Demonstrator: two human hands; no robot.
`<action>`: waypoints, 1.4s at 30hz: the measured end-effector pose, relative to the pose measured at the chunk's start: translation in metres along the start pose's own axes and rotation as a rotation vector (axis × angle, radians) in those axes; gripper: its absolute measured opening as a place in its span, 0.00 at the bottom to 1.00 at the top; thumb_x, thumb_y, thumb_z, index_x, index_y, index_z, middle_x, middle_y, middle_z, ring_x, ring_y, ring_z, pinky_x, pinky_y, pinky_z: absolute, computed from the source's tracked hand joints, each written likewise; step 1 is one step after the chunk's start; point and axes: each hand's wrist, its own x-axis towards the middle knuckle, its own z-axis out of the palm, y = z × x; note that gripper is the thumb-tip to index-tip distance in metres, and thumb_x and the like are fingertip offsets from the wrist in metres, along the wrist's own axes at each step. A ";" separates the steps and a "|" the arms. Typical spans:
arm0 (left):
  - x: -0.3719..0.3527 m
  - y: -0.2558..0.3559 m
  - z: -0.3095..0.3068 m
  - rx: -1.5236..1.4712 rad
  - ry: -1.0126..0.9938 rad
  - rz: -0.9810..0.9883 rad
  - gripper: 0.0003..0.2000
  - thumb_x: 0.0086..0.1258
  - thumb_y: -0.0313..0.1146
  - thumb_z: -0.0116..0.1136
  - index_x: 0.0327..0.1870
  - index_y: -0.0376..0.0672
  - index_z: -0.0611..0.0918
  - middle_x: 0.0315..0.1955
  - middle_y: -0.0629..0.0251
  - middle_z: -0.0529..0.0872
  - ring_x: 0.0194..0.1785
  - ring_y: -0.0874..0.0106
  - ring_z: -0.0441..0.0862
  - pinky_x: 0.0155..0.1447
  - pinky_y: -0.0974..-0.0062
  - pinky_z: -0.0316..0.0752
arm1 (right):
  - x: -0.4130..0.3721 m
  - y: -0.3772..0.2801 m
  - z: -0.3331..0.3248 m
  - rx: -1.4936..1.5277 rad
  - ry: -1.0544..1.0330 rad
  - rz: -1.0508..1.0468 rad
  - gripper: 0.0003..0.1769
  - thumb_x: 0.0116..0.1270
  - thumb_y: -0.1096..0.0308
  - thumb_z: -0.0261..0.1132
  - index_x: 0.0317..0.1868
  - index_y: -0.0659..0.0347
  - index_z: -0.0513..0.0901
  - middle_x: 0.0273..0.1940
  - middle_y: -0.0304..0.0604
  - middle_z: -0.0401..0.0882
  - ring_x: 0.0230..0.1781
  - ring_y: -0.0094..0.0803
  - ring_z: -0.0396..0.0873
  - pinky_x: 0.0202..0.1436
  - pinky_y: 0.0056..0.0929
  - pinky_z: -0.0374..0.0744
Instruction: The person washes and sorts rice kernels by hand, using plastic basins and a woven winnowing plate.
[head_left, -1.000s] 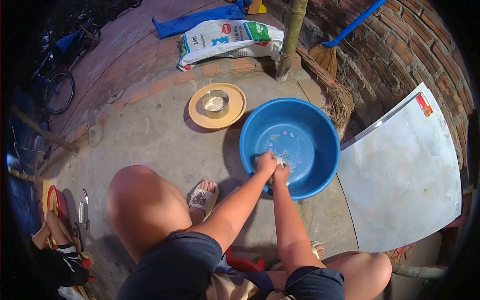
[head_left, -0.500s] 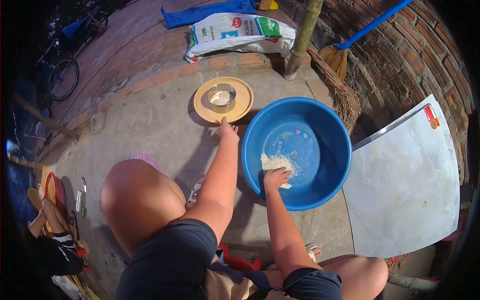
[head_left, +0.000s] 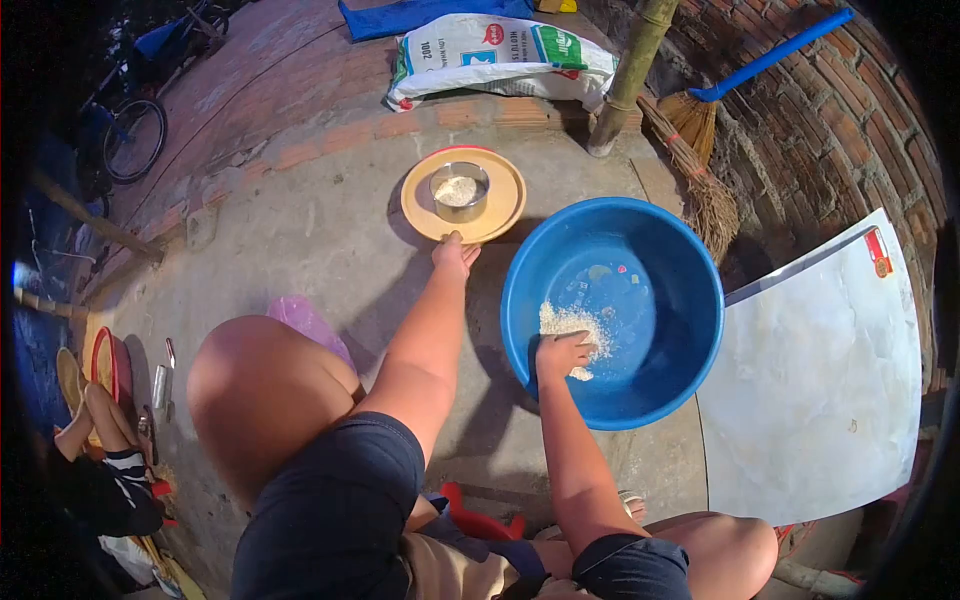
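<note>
Left hand (head_left: 455, 252), fingers together, touches near rim of round yellow tray (head_left: 506, 200) bearing steel bowl (head_left: 459, 190); grip unclear. Right hand (head_left: 563, 353) curled on white grain (head_left: 572, 318) in blue plastic basin (head_left: 685, 300).

The basin (head_left: 685, 300) is blue, the grains (head_left: 565, 320) white. The plate (head_left: 506, 205) is tan, the cup (head_left: 445, 203) silver. The sack (head_left: 470, 60) is white with green and red print.

Concrete floor (head_left: 300, 240), brick wall (head_left: 820, 150), bamboo post (head_left: 628, 80), straw broom (head_left: 705, 185), pale stone slab (head_left: 820, 380), bicycle (head_left: 135, 140)
</note>
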 end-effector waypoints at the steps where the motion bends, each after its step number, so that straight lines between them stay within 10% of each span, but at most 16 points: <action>1: -0.004 0.001 0.002 0.000 0.003 0.004 0.16 0.66 0.33 0.49 0.53 0.37 0.68 0.46 0.51 0.78 0.44 0.60 0.80 0.49 0.62 0.77 | -0.001 -0.001 0.001 0.002 -0.004 -0.002 0.40 0.55 0.65 0.58 0.65 0.70 0.50 0.64 0.74 0.42 0.59 0.65 0.55 0.61 0.48 0.62; 15: -0.015 -0.005 -0.039 -0.135 0.118 0.072 0.28 0.57 0.13 0.36 0.60 0.47 0.57 0.54 0.50 0.67 0.48 0.51 0.77 0.45 0.44 0.77 | 0.015 -0.006 -0.004 0.060 -0.118 0.103 0.44 0.54 0.60 0.61 0.67 0.62 0.49 0.64 0.75 0.41 0.61 0.71 0.50 0.64 0.53 0.57; 28: -0.002 0.048 -0.122 -0.633 0.387 0.402 0.19 0.65 0.26 0.42 0.57 0.54 0.65 0.50 0.65 0.74 0.45 0.62 0.78 0.45 0.59 0.78 | 0.018 0.000 -0.003 -0.045 -0.125 0.078 0.47 0.53 0.57 0.61 0.67 0.67 0.46 0.63 0.74 0.43 0.62 0.67 0.51 0.62 0.53 0.59; 33: 0.044 0.022 -0.178 -0.910 0.754 0.182 0.20 0.67 0.31 0.38 0.62 0.53 0.63 0.56 0.66 0.71 0.50 0.61 0.76 0.49 0.57 0.76 | 0.012 -0.004 -0.001 0.005 -0.068 0.068 0.47 0.53 0.56 0.62 0.66 0.70 0.47 0.62 0.74 0.45 0.61 0.68 0.51 0.64 0.53 0.55; 42: -0.015 -0.001 -0.158 -0.633 0.587 0.038 0.24 0.67 0.41 0.45 0.64 0.52 0.61 0.61 0.62 0.67 0.57 0.61 0.72 0.55 0.53 0.70 | 0.010 0.005 0.005 0.012 -0.043 0.017 0.46 0.51 0.59 0.63 0.66 0.69 0.49 0.62 0.74 0.45 0.59 0.68 0.53 0.62 0.53 0.58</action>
